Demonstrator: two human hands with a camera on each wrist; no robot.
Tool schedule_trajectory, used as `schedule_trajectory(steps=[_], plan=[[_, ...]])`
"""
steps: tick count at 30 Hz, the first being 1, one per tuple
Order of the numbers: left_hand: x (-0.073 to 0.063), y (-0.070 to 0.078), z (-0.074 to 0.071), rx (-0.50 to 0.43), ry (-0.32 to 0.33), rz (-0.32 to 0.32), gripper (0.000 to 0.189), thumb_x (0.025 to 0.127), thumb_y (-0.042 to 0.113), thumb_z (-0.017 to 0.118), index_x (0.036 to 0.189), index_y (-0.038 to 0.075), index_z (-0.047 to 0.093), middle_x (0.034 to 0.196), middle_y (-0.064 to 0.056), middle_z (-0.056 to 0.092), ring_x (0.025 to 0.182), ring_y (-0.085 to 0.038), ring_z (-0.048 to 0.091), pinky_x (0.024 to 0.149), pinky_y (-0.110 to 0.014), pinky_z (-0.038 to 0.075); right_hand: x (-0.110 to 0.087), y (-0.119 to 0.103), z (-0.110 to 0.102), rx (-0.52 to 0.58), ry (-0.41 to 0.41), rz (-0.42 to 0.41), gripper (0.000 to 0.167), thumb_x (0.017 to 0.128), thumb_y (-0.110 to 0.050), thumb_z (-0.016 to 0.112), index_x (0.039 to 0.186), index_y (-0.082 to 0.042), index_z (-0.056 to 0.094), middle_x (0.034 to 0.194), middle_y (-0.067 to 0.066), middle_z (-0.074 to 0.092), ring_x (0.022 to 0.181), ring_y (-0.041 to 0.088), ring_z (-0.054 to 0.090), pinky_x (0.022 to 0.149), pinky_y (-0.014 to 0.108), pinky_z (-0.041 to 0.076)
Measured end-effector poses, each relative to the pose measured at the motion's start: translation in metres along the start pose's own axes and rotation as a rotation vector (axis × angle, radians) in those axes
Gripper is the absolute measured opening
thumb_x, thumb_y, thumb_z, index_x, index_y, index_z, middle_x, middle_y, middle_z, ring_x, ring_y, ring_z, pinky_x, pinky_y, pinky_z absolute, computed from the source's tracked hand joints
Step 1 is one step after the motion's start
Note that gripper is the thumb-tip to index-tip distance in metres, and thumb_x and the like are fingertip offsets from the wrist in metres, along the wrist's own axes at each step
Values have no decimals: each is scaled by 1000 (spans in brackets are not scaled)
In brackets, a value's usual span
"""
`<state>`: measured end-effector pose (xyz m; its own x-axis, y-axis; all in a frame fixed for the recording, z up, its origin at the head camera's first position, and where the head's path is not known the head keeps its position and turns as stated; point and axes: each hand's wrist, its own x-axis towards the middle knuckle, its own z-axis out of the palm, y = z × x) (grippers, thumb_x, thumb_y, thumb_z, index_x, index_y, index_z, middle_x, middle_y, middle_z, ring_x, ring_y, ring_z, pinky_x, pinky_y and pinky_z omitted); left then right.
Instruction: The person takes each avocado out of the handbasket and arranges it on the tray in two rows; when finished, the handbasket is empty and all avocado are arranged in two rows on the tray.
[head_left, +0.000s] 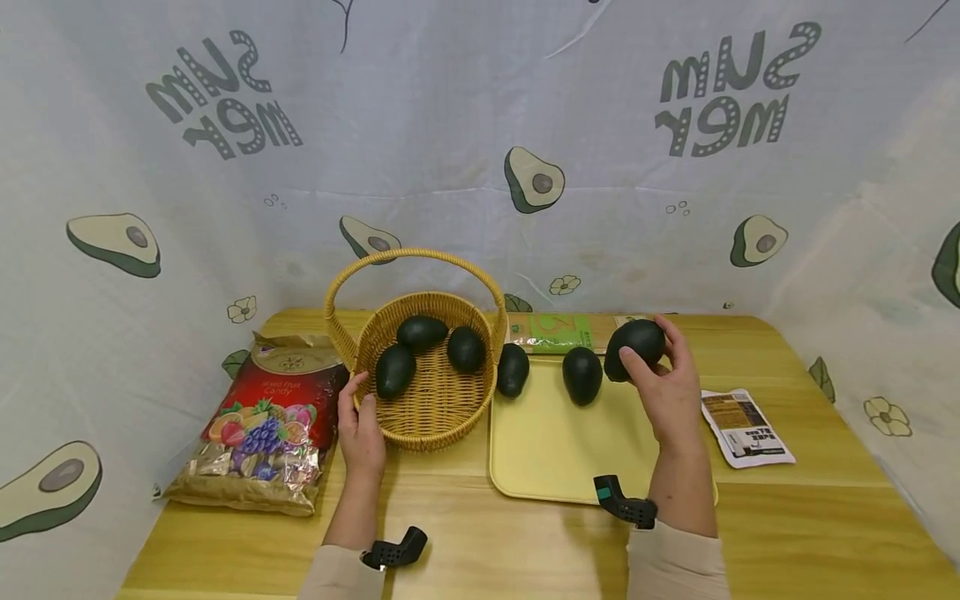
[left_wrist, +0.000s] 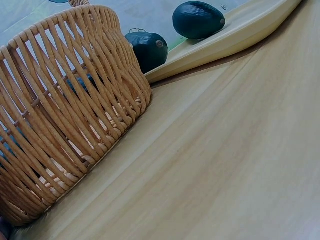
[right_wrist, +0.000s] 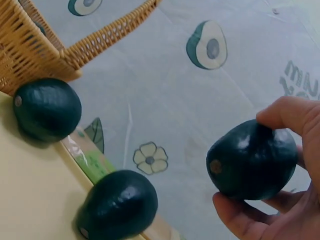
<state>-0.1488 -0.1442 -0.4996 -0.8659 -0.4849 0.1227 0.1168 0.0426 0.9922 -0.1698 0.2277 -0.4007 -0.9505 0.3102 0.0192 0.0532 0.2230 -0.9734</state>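
In the head view my right hand (head_left: 667, 392) holds a dark green avocado (head_left: 636, 348) above the right part of a pale yellow tray (head_left: 555, 454). Thumb and fingers grip this avocado (right_wrist: 252, 160) from opposite sides in the right wrist view. Two more avocados lie at the tray: one avocado (head_left: 582, 376) near its back, another avocado (head_left: 513, 371) at its left back corner. My left hand (head_left: 363, 429) grips the near left rim of a round wicker basket (head_left: 427, 437) with a tall handle. Inside it sit three avocados (head_left: 395, 371). The left wrist view shows mainly the basket's side (left_wrist: 75, 95).
A red and gold candy bag (head_left: 262, 425) lies left of the basket. Behind the tray is a green and brown package (head_left: 558, 332). A small white and brown packet (head_left: 747, 428) lies right of the tray. A printed curtain (head_left: 450, 125) hangs behind the wooden table (head_left: 480, 542).
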Motion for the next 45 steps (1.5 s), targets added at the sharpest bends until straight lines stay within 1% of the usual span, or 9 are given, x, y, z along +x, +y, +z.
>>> schedule_trajectory(steps=[3,7,10,13,17,23,29,37,45], plan=[[-1,1,0,-4,-1,-4,39,105,12,41,143,7,51,160,-11,39,155,-30,24,125,-57,17,2,4,-8,-89,21,16,73,98,-29,66,160,-38,29,160,13,33,118,26,54,77,11,46],[-1,0,0,-4,-1,-7,39,105,11,42,142,8,51,160,-11,39,155,-29,24,125,-57,17,5,11,-18,-165,60,39,78,98,-30,65,163,-31,23,165,14,28,124,35,50,80,19,45],[0,0,0,-3,3,-3,38,105,11,42,142,6,51,159,-11,41,155,-29,25,125,-57,18,6,16,-24,-190,89,61,80,98,-30,64,164,-27,20,168,14,23,132,43,47,92,37,50],[0,-1,0,-3,8,0,38,104,10,42,141,5,51,158,-11,42,154,-29,25,125,-56,18,8,21,-27,-221,106,91,82,98,-33,64,165,-25,17,170,15,19,139,49,42,104,58,45],[0,-1,-1,2,11,1,38,104,9,42,141,6,52,158,-12,42,155,-29,25,125,-56,18,11,31,-30,-279,105,125,85,97,-36,64,165,-22,15,170,18,19,142,54,38,109,69,37],[-1,-2,-1,-2,0,2,38,105,11,42,142,7,51,159,-11,41,155,-28,25,125,-56,18,17,47,-33,-390,128,102,82,97,-32,66,164,-14,22,164,27,27,142,57,36,108,73,33],[-2,-2,-1,5,-3,2,38,105,11,43,141,9,52,159,-11,40,155,-29,25,125,-57,18,22,62,-35,-482,142,92,81,95,-27,66,161,-5,25,158,33,34,141,57,36,110,70,31],[-1,-1,-1,8,-2,13,37,105,12,43,141,8,52,158,-11,41,154,-29,26,125,-57,17,27,70,-32,-499,124,116,77,95,-26,66,159,-2,29,155,36,37,140,57,36,111,69,31],[-2,-1,-1,5,-6,7,38,105,11,42,141,8,52,159,-11,40,155,-30,25,125,-58,17,29,76,-27,-479,171,115,74,98,-26,66,161,-9,30,157,33,36,143,55,34,112,70,30]])
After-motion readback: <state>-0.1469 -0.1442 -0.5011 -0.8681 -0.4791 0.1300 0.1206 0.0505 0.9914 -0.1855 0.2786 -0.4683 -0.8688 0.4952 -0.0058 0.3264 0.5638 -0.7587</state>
